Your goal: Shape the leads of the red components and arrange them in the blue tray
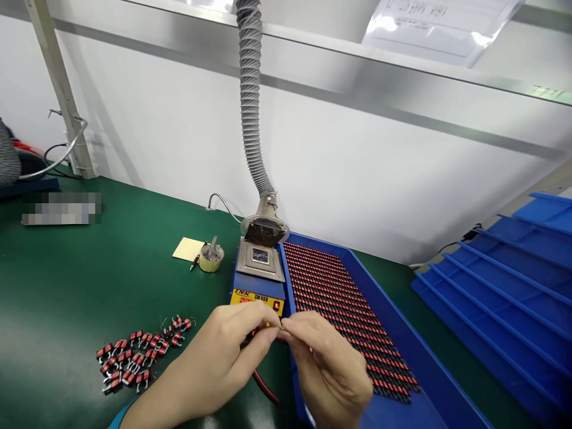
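Above the green bench mat (111, 280), both hands pinch at center.
Left hand (214, 363) and right hand (326, 366) closed on a small dark part (246, 341), mostly hidden; red wire (264, 386) at 6 o'clock. Blue tray (379, 286) of red components (326, 298) at 2 o'clock, loose leaded components (138, 354) at 8 o'clock, solder pot (259, 262) at 12 o'clock.

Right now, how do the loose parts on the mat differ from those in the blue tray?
The loose parts lie in a jumbled heap, while the tray parts sit in tight, orderly rows. The loose parts show splayed wire leads; tray parts show none clearly. The heap is far smaller than the tray's batch. Both have red bodies.
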`<state>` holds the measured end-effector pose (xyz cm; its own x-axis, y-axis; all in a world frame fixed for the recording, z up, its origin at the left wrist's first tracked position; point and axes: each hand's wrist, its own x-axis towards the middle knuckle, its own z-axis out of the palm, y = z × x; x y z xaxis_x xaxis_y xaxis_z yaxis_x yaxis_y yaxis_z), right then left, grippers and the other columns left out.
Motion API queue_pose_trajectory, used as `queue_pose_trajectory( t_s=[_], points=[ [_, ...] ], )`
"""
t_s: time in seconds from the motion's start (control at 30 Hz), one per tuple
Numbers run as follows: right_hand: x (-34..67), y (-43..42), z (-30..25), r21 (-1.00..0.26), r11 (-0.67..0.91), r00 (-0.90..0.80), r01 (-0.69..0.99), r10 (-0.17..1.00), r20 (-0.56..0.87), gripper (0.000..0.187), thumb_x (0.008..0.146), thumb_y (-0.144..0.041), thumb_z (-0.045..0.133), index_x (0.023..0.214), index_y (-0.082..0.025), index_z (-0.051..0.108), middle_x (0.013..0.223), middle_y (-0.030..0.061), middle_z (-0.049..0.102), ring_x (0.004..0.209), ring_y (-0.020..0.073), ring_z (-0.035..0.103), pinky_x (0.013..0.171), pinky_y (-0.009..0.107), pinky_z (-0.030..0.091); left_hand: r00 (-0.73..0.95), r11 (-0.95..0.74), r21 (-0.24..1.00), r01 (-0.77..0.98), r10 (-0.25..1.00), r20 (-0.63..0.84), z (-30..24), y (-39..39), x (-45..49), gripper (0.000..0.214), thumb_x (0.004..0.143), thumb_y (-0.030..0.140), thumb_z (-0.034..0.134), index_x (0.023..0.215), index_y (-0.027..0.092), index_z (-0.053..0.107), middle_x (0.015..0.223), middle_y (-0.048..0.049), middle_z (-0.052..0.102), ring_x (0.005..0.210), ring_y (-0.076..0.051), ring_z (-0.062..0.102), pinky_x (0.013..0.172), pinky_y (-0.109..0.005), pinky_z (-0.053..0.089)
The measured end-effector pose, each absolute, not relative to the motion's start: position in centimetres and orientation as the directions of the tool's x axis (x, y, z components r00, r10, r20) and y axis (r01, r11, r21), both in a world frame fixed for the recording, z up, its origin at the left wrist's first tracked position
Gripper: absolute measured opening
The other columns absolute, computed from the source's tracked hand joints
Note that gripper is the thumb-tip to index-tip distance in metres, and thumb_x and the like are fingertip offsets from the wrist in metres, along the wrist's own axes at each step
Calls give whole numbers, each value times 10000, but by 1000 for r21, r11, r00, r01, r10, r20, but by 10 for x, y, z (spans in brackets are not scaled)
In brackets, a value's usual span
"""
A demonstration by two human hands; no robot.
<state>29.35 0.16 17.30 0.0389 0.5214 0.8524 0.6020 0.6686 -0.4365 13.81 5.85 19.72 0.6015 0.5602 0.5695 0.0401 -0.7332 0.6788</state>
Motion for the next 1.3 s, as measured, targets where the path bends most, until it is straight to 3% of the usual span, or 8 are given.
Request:
queue_pose_trajectory(
  t_s=[0.13, 0.27, 0.53, 0.8, 0.93, 1.03, 1.13, 1.3],
  points=[
    [286, 0, 176, -548, 555, 122, 626, 624, 772, 167, 873, -92, 529, 770, -193, 615, 616, 3, 590, 542, 129, 546, 503, 242, 423, 607, -872, 476, 114, 440, 662, 192, 57, 142, 186, 943, 115, 407, 856, 173, 561, 745, -5, 642, 643, -137, 589, 601, -222, 440],
    [284, 0, 175, -918, 385, 183, 91, 900, 395, 426, 978, -291, 402, 566, -201, 460, 454, -52, 413, 413, 94, 432, 419, 213, 350, 589, -942, 282, 179, 333, 736, 187, 57, 146, 243, 935, 103, 370, 808, 150, 571, 622, -14, 575, 520, -152, 496, 486, -258, 373],
    [296, -4, 174, -640, 650, 137, 410, 650, 747, 309, 830, -21, 611, 1013, -258, 687, 756, -16, 669, 703, 131, 611, 664, 255, 490, 576, -738, 674, 32, 565, 591, 196, 54, 139, 144, 943, 134, 444, 862, 202, 542, 766, 41, 617, 675, -87, 573, 636, -160, 423],
    [291, -1, 178, -588, 654, 84, 476, 631, 771, 232, 851, -24, 559, 929, -220, 655, 750, 5, 639, 718, 145, 594, 654, 267, 467, 606, -784, 619, 43, 513, 608, 195, 54, 140, 150, 945, 123, 445, 872, 197, 554, 786, 33, 639, 693, -98, 583, 663, -172, 435],
    [287, -2, 176, -902, 430, 144, 42, 891, 431, 289, 952, -239, 462, 679, -198, 549, 539, -30, 491, 502, 115, 497, 503, 241, 397, 599, -897, 429, 102, 400, 693, 190, 55, 145, 197, 943, 109, 392, 847, 159, 557, 709, -7, 613, 610, -135, 548, 579, -238, 420],
    [289, -2, 177, -879, 421, 88, -226, 907, 411, 344, 956, -310, 455, 641, -204, 544, 463, -49, 453, 447, 112, 481, 477, 232, 405, 571, -862, 501, 77, 450, 686, 192, 55, 143, 175, 943, 112, 413, 842, 171, 544, 719, 8, 615, 632, -119, 568, 604, -211, 433],
    [292, -2, 178, -801, 591, 174, 96, 782, 598, 80, 880, -192, 599, 840, -226, 659, 677, -11, 632, 668, 133, 604, 632, 235, 487, 560, -797, 603, 35, 516, 649, 196, 54, 138, 140, 938, 111, 452, 865, 193, 537, 773, 33, 634, 686, -90, 597, 654, -155, 442],
    [288, -2, 177, -560, 643, 90, 522, 611, 786, 236, 840, -24, 562, 927, -218, 664, 814, 21, 684, 771, 154, 635, 707, 261, 502, 558, -865, 496, 75, 449, 698, 195, 54, 139, 156, 932, 93, 432, 889, 170, 561, 769, 5, 649, 667, -118, 594, 633, -196, 455]
  ],
)
